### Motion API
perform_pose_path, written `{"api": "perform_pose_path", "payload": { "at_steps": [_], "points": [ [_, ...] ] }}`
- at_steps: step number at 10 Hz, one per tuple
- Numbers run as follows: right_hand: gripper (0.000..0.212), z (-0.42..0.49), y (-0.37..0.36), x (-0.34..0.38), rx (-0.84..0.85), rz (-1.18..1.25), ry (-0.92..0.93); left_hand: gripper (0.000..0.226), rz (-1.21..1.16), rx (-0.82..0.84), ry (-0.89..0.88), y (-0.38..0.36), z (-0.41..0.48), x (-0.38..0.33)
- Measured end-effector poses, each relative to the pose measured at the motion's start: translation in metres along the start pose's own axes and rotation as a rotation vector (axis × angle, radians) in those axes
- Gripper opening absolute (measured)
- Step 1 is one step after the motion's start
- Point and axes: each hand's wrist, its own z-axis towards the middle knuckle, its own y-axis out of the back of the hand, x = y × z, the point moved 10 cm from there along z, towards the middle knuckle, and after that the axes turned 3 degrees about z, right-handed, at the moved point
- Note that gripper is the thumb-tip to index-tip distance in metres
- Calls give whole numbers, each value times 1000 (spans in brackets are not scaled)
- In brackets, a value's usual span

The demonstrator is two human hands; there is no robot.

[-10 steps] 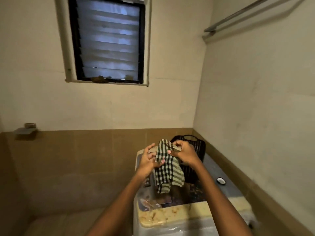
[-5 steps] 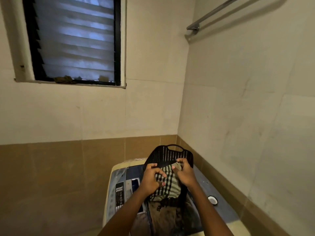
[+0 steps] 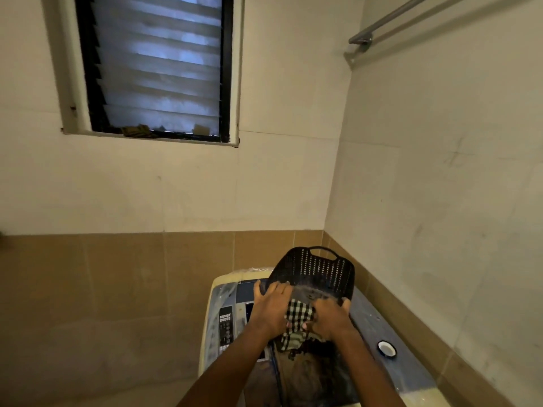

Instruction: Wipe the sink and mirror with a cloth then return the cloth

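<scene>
Over the perforated black basket (image 3: 316,271), left hand (image 3: 271,309) and right hand (image 3: 329,317) clutch the crumpled checked cloth (image 3: 298,314).

Both bare forearms are extended forward from the bottom edge, converging toward the checked cloth (image 3: 297,315). The left hand (image 3: 271,308) is laid palm down just left of the cloth, fingers spread and curled over its edge. The right hand (image 3: 329,317) is set just right of it, knuckles up, fingers closed in a grip on the fabric.
</scene>
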Motion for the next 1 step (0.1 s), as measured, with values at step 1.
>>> {"api": "perform_pose_path", "payload": {
  "at_steps": [1],
  "points": [
    [59,-12,14,25,-72,-17,7,78,-14,-38,33,21,-33,20]
  ]
}}
